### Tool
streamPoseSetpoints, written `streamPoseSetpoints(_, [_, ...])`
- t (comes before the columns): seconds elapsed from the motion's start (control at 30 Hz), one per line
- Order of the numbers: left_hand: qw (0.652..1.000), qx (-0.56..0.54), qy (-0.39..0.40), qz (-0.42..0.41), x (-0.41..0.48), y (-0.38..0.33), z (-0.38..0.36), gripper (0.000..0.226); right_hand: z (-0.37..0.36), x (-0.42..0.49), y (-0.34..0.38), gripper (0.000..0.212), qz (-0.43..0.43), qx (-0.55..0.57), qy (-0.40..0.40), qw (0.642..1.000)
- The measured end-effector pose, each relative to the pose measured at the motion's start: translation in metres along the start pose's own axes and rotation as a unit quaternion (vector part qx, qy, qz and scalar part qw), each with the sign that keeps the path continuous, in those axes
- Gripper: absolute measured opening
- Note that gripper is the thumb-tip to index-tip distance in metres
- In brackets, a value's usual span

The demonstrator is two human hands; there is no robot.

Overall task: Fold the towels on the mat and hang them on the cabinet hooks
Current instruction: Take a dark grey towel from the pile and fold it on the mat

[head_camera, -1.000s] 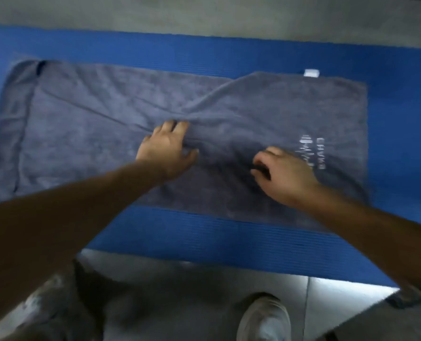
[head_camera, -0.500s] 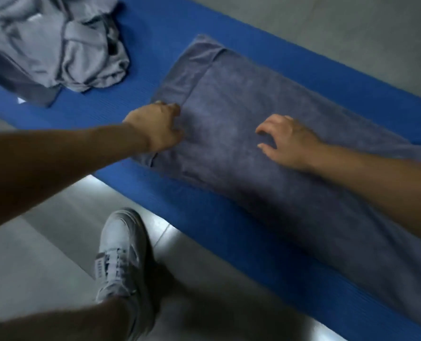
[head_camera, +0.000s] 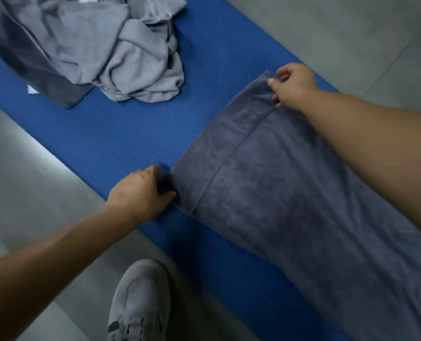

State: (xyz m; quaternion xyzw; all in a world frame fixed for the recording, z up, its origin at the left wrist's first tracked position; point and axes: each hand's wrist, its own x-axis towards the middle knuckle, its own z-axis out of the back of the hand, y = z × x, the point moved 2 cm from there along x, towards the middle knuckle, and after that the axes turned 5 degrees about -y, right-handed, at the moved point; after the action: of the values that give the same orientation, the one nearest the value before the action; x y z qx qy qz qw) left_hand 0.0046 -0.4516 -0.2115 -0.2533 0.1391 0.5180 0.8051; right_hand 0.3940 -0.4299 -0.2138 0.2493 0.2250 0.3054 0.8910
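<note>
A dark grey towel (head_camera: 290, 193) lies flat along the blue mat (head_camera: 121, 143), running from the middle toward the lower right. My left hand (head_camera: 140, 190) grips the towel's near corner at its short end. My right hand (head_camera: 293, 86) pinches the far corner of the same short end. A heap of crumpled lighter grey towels (head_camera: 101, 45) sits on the mat at the upper left. The cabinet hooks are not in view.
Grey tiled floor (head_camera: 352, 33) surrounds the mat on both sides. My grey sneaker (head_camera: 140, 301) stands on the floor just in front of the mat's near edge.
The view swung left along the towel. Both hands left the middle of the towel and went to its left short end, where each now holds a corner.
</note>
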Motion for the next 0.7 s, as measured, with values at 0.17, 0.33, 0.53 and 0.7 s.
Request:
streamPoseSetpoints(0.17, [1.000,-0.002,-0.005,-0.016,-0.002,0.009,-0.003,0.031,-0.012,0.031,-0.005,0.055,-0.028,-0.066,-0.025,0.997])
streamPoseSetpoints(0.33, [0.996,-0.085,-0.007,-0.015,0.002,0.014,-0.002,0.028,-0.012,0.036,0.011,0.026,-0.005,-0.133,0.001,0.991])
streamPoseSetpoints(0.53, [0.848,-0.495,-0.030,0.190,0.017,0.039,0.006,0.017,-0.004,0.051,0.036,0.016,-0.040,0.038,-0.017,0.998])
streamPoseSetpoints(0.7, [0.767,-0.588,-0.150,0.209,0.034,0.051,0.045,0.013,0.006,0.053,0.072,0.017,-0.023,0.188,-0.019,0.982])
